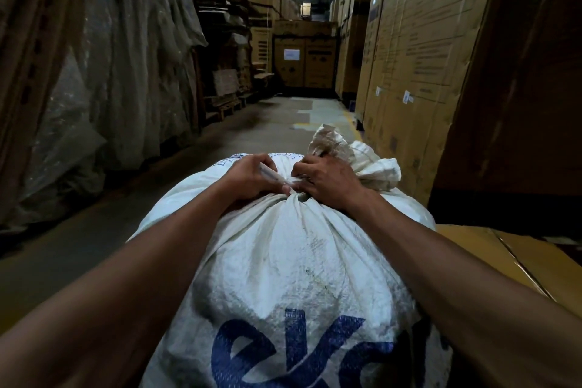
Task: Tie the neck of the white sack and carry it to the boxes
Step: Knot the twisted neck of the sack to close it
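A full white woven sack (293, 268) with blue lettering lies lengthwise in front of me. Its gathered neck (296, 193) is bunched between my two hands. My left hand (252, 178) is closed on a thin white tie strip at the neck. On the other side, my right hand (327, 181) grips the neck just below the loose crumpled mouth (346, 151), which fans out beyond my fingers. Tall stacked cardboard boxes (419, 50) line the right side of the aisle.
A flat yellow-brown carton (491, 255) lies under the sack on the right. Plastic-wrapped goods (104, 56) and wooden pallets (226, 104) fill the left side. The concrete aisle floor (283, 116) runs ahead to more boxes (304, 63).
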